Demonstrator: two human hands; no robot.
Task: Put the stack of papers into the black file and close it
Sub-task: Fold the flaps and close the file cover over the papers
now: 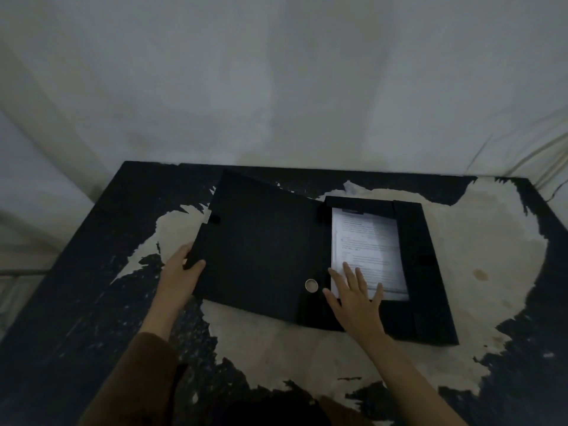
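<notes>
Left hand (pixel 181 270): grip closed on the outer left edge of the large black cover flap (pixel 258 244), thumb on top, remaining digits tucked beneath and hidden; flap raised slightly off the surface on that side. Right hand (pixel 358 292): open and flat, nothing held, fingers (pixel 349 272) spread and lying on the lower part of the white printed stack of papers (pixel 367 253), palm over the near rim of the tray. Papers sit inside the right-hand tray of the open black box file (pixel 430 272), squared to it, text side up; print too blurred to read. Small round metal finger ring (pixel 311 285) set in the spine area, just left of the right thumb. File lies open across the middle of the worn black bench with large pale patches where the coating has peeled (pixel 307 348). Brown sleeve (pixel 135 379) covers the left forearm; right forearm bare. Pale, creased cloth backdrop (pixel 276 87) hangs behind the bench.
</notes>
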